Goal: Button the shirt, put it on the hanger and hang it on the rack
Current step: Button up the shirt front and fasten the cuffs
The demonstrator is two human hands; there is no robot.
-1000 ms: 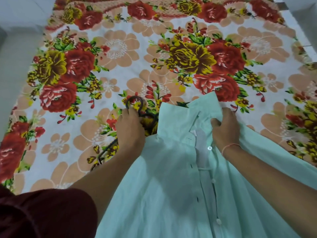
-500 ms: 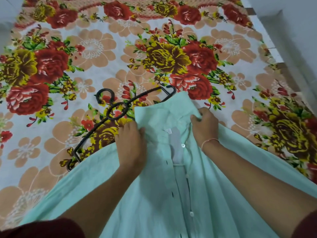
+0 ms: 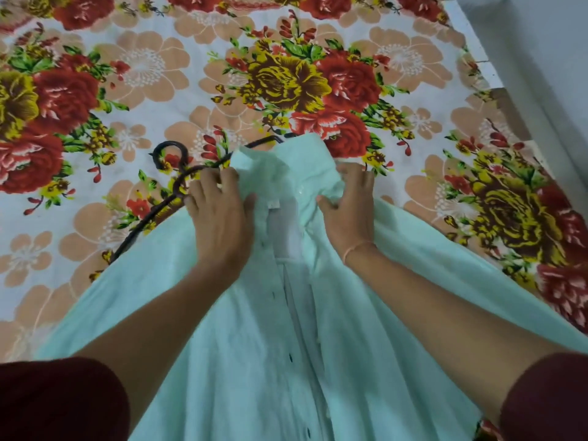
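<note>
Shirt (image 3: pixel 254 345) collar edges pinched in left hand (image 3: pixel 219 218) and right hand (image 3: pixel 348 211), hanger (image 3: pixel 168 144) apparently partly underneath, open bedsheet (image 3: pixel 159 100) beyond.

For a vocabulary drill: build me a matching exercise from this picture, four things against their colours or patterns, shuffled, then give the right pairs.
Things:
1 shirt
2 hanger
3 bedsheet
4 wrist thread

Looks:
A black
B pink
C pale mint green
D red and yellow flowers on white

Pairs: 1-C; 2-A; 3-D; 4-B
</note>
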